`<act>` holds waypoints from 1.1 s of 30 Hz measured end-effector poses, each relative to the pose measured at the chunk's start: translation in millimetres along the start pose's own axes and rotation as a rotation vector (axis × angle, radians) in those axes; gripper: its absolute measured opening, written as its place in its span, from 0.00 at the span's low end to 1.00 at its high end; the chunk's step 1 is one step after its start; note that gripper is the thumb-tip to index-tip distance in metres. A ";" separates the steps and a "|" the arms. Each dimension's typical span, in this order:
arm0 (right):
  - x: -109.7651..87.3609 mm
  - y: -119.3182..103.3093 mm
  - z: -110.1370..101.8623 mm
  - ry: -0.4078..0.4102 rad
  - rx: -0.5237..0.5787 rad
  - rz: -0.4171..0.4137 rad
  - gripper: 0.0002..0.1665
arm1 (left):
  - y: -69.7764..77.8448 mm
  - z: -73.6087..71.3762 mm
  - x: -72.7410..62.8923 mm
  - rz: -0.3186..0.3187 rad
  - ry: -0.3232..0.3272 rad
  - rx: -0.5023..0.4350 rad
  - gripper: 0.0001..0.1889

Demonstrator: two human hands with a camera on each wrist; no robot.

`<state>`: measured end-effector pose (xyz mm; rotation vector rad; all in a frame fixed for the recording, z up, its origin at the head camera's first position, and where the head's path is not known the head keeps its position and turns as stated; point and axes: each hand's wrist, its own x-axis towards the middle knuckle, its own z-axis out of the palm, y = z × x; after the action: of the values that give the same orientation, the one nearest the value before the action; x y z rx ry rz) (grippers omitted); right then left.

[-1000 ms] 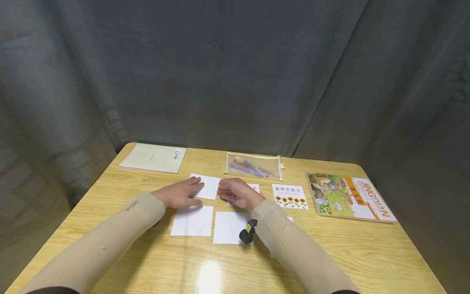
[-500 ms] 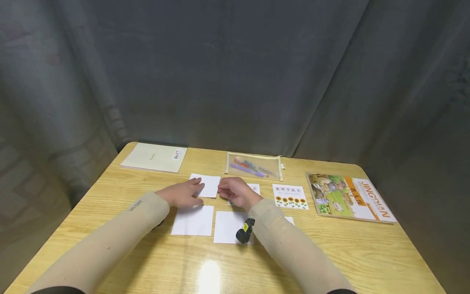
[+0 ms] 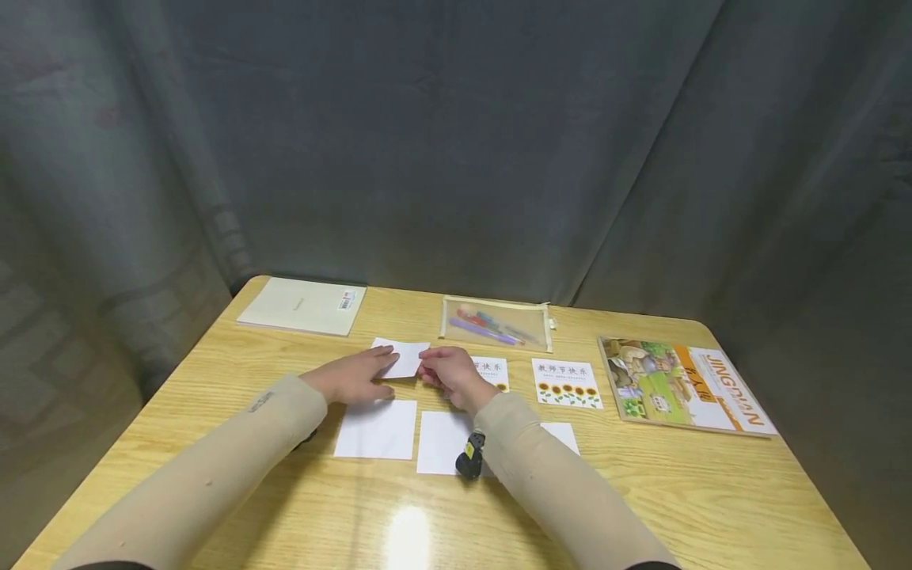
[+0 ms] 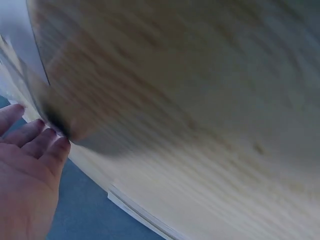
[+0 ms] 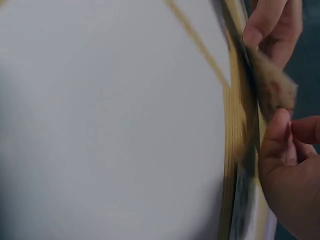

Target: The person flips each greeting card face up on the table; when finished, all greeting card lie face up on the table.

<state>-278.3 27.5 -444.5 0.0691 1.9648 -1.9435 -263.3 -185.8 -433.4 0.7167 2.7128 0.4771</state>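
A small white card (image 3: 402,360) at the middle of the table is bent, its right side raised. My right hand (image 3: 456,378) pinches its right edge between thumb and fingers, seen close up in the right wrist view, where the card's underside (image 5: 274,87) looks brownish in shadow. On the card's left edge rests my left hand (image 3: 356,377), its fingers fairly straight and spread; the left wrist view shows these fingers (image 4: 37,140) extended. Nearer me lie white cards: one on the left (image 3: 376,429), one partly behind the right wrist (image 3: 440,442), another edge beside the sleeve (image 3: 563,434).
Right of the hands lie two sunflower-printed cards, one partly covered (image 3: 494,369) and one in full view (image 3: 568,384). A pale notebook (image 3: 302,305), a mesh zip pouch with pens (image 3: 537,332) and a picture book (image 3: 684,385) lie around. A dark curtain (image 3: 442,158) hangs behind the table.
The white card's right side has come up off the table and bent, pinched by the right hand, which shifted slightly left. The left hand has stayed on the card's left edge.
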 end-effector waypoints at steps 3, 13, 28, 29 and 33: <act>-2.6 -2.2 -3.7 0.037 -0.119 -0.088 0.13 | -3.1 -1.4 -1.3 -0.011 0.069 0.059 0.36; -9.8 -18.1 -14.8 0.121 -0.150 -0.230 0.09 | -17.1 -7.1 -1.7 -0.078 0.419 -0.153 0.11; -10.8 -19.9 -21.3 0.176 -0.131 -0.206 0.07 | -10.6 -13.2 2.8 -0.070 0.523 -0.418 0.06; -10.8 -19.4 -21.8 0.172 -0.135 -0.205 0.07 | -10.1 -13.7 2.6 -0.072 0.521 -0.437 0.06; -10.2 -16.6 -22.6 0.163 -0.147 -0.193 0.06 | -8.8 -15.1 3.7 -0.094 0.513 -0.473 0.06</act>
<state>-278.8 51.1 -426.2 -0.0019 2.2911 -1.9566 -275.6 -194.7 -423.9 0.3676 2.8736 1.3792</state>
